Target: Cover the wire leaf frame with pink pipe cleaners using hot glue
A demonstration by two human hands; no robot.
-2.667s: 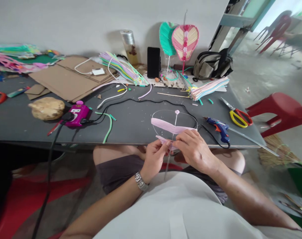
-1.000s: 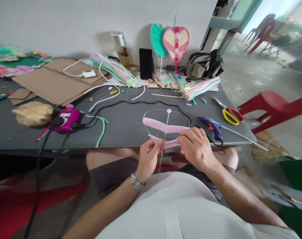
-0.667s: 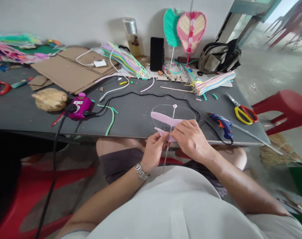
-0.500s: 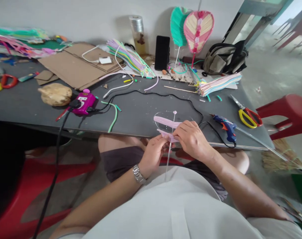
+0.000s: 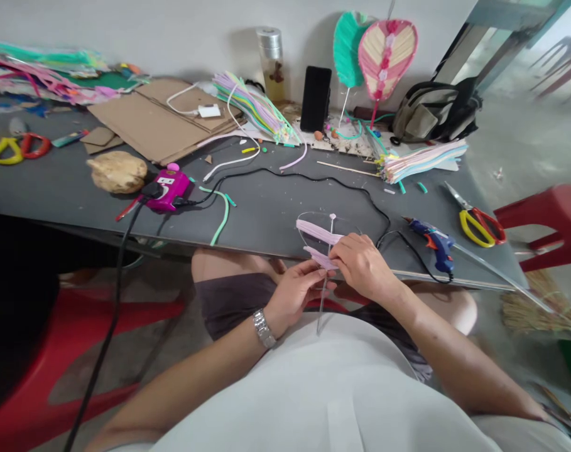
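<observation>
Between my hands, over the table's front edge, is a wire fan frame [image 5: 321,295] with a thin stem pointing down toward my shirt and a small pale pink knob at its top. Lilac pipe cleaners [image 5: 318,231] run across its rounded wire loop in two slanting bands. My left hand [image 5: 300,285], with a metal watch at the wrist, pinches the frame from below near the stem. My right hand [image 5: 363,263] has its fingers bent down on the right ends of the lilac strips, hiding that side of the loop.
A blue glue gun [image 5: 433,242] and yellow-red scissors [image 5: 478,220] lie to the right. Leftward stands a magenta power socket [image 5: 169,190] with black cords. Farther back are pipe cleaner bundles [image 5: 421,160], a phone [image 5: 316,99], a bottle [image 5: 272,66], finished fans [image 5: 387,59] and a bag [image 5: 433,112].
The view has shifted slightly, so the table items appear farther right. My left fingers have loosened and slid a little along the frame. My right hand keeps its grip on the lilac strips.
</observation>
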